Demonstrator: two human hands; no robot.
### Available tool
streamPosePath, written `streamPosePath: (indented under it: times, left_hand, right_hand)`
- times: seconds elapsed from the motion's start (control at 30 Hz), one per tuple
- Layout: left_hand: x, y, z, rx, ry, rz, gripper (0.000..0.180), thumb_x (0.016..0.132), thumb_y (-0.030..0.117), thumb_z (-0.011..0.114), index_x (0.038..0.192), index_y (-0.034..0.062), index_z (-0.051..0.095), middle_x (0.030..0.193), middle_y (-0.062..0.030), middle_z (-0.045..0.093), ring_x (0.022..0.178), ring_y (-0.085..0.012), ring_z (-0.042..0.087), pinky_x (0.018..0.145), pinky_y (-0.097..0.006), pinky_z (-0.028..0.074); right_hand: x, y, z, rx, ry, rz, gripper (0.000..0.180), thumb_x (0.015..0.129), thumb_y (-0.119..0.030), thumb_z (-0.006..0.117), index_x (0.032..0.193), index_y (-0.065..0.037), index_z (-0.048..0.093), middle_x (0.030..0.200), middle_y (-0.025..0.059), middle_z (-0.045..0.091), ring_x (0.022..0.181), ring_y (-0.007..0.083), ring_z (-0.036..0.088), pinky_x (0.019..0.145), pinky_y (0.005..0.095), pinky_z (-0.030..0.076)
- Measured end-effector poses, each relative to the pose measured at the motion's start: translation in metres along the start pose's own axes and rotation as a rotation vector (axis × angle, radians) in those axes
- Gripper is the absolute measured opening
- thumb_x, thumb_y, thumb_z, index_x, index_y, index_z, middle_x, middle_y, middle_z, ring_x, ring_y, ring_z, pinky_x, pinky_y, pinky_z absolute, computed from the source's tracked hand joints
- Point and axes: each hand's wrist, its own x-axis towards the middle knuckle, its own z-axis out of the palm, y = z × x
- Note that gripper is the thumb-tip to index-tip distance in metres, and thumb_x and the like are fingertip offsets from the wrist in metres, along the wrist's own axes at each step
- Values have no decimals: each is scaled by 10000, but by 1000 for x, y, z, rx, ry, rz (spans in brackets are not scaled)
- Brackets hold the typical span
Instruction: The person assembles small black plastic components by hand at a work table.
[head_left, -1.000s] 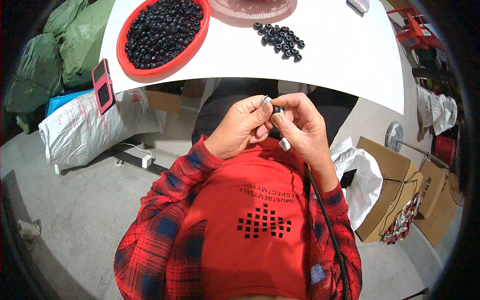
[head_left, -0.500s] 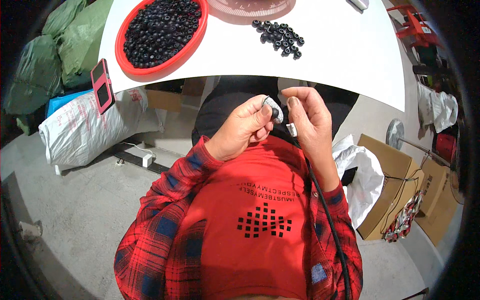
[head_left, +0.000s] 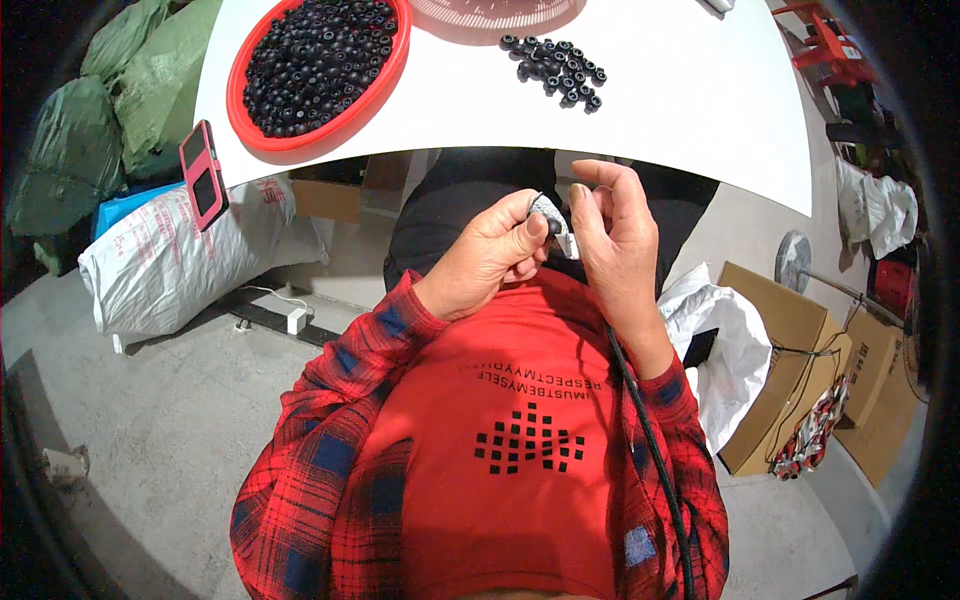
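Observation:
In front of my red shirt, my left hand [head_left: 490,250] is closed, pinching a small grey speckled piece [head_left: 546,208] between thumb and fingers. A round black bead-like part [head_left: 553,227] shows by the thumb tip. Beside it is a small white piece [head_left: 568,246], between my two hands; whether it is fixed to the grey piece I cannot tell. My right hand [head_left: 622,235] is just to the right, its fingers curved and the thumb apart from the forefinger. A black cord [head_left: 640,400] runs down from near my right wrist along my shirt.
On the white table [head_left: 680,120] stand a red basin [head_left: 240,110] full of black beads and a pale pink basket [head_left: 495,18]. Loose black beads [head_left: 560,68] lie in a pile. A pink phone case [head_left: 204,178] hangs at the left edge. White sacks [head_left: 180,255] and cardboard boxes [head_left: 780,350] flank me.
The white piece has moved left and up, close to the grey piece. My right hand has shifted slightly up, its forefinger lifting away from the thumb. My left hand keeps its pinch.

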Motion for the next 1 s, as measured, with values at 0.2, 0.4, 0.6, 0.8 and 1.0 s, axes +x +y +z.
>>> streamPosePath:
  times: [0.2, 0.4, 0.6, 0.8, 1.0]
  left_hand:
    - [1, 0, 0, -21, -13, 4, 239, 942, 323, 530, 1035, 102, 522, 767, 35, 499, 582, -19, 377, 497, -155, 296]
    - [1, -1, 1, -30, -5, 3, 229, 944, 318, 528, 1023, 103, 527, 764, 36, 501, 579, -16, 374, 494, -153, 289]
    - [0, -2, 1, -79, -2, -1, 215, 947, 297, 523, 1017, 94, 526, 747, 32, 507, 570, -21, 396, 475, -156, 295]
    - [1, -5, -1, -87, 9, 12, 196, 951, 280, 522, 989, 88, 536, 731, 31, 509, 561, -24, 397, 467, -155, 299]
    - [-6, -7, 1, -40, -2, -53, 191, 949, 272, 531, 973, 82, 539, 716, 22, 515, 547, -35, 393, 462, -161, 299]
  right_hand:
    - [0, -1, 0, -41, 2, 14, 179, 871, -29, 576, 1046, 5, 558, 636, 16, 503, 563, 61, 471, 516, 234, 419]
    - [0, 1, 2, -56, 29, -17, 182, 870, -34, 579, 1049, -2, 560, 625, 26, 500, 549, 71, 476, 510, 241, 422]
    - [-1, 2, 5, -70, 59, -14, 178, 866, -38, 587, 1039, -7, 558, 614, 34, 499, 533, 88, 488, 503, 252, 427]
    - [-3, 5, 9, -107, 105, -19, 169, 862, -39, 590, 1026, -13, 554, 620, 56, 525, 529, 112, 522, 499, 271, 440]
    - [8, 20, 9, -206, 233, 48, 174, 885, -82, 560, 1028, 15, 543, 697, 139, 607, 596, 208, 619, 530, 328, 471]
